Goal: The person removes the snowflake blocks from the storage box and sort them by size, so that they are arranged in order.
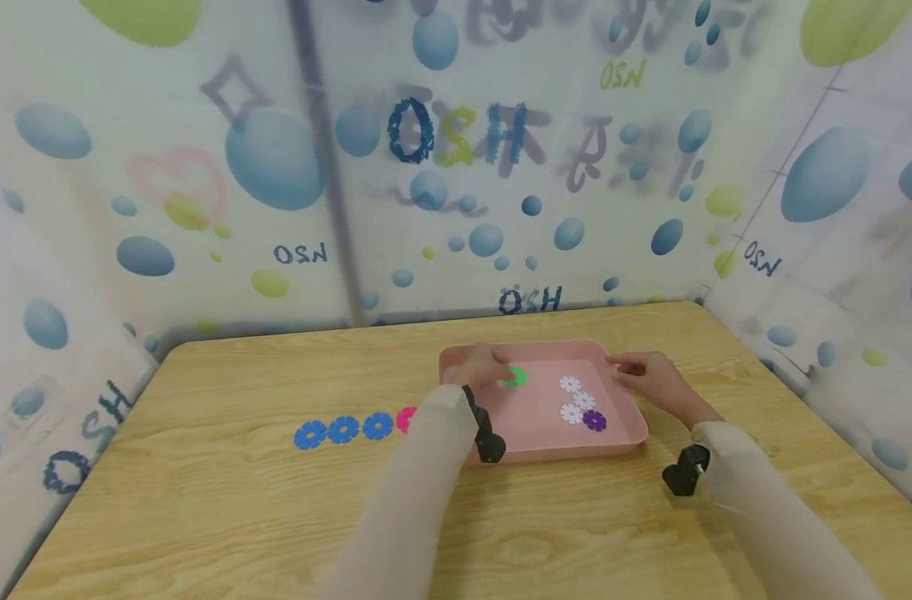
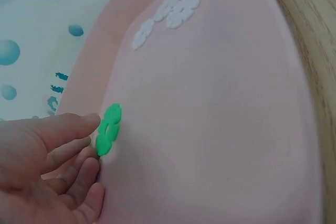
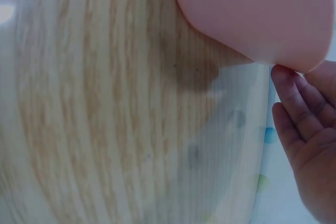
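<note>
Table [image 1: 223, 500], wood-grain, is spanning the near area; on its L, three blue discs [image 1: 336, 432] & a pink disc [image 1: 404, 417], part hidden by the L sleeve [image 1: 407, 500], are forming a row. Pink tray [image 1: 531, 421] is sitting to the R, holding a purple disc [image 1: 590, 422] & three white discs [image 1: 567, 416]. R hand [image 1: 654, 383] is gripping its R rim, fingers barely apart. Far L inside, L hand [image 1: 480, 367] is pinching a green disc [image 2: 113, 115], thumb approx. closed to fingers. Wall behind is showing "OSH" lettering [image 1: 458, 137].

The tray [image 1: 531, 417] is pink, one flower disc [image 2: 114, 131] green.
</note>
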`<action>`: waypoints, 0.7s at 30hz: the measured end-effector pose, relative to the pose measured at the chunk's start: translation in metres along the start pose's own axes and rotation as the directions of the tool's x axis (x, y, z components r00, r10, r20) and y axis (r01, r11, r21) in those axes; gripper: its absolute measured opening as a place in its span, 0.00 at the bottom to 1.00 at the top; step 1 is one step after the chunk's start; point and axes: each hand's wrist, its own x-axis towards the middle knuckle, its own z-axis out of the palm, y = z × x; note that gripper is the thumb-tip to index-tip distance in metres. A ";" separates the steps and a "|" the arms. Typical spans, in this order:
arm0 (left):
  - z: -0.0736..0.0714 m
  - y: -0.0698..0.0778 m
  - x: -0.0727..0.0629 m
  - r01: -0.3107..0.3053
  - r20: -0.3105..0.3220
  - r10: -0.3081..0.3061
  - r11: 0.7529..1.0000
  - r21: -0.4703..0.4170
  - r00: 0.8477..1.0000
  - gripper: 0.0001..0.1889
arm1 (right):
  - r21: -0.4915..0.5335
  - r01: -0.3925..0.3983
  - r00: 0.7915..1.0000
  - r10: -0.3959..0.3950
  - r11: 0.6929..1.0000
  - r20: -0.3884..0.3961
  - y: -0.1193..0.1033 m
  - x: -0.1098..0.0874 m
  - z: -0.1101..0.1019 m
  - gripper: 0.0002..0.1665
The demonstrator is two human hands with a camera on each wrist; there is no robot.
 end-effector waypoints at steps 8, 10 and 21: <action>0.005 -0.003 0.006 0.014 -0.028 -0.013 0.999 0.041 1.000 0.14 | -0.004 -0.014 1.000 0.014 1.000 0.000 -0.003 0.001 0.002 0.21; 0.007 -0.003 0.007 0.010 -0.040 -0.008 0.999 0.039 0.999 0.14 | -0.007 -0.015 1.000 0.015 1.000 0.001 -0.003 0.001 0.002 0.21; 0.015 0.002 -0.001 0.001 -0.127 0.008 0.997 0.071 0.992 0.14 | 0.010 0.012 1.000 -0.012 1.000 -0.004 0.001 -0.001 -0.001 0.21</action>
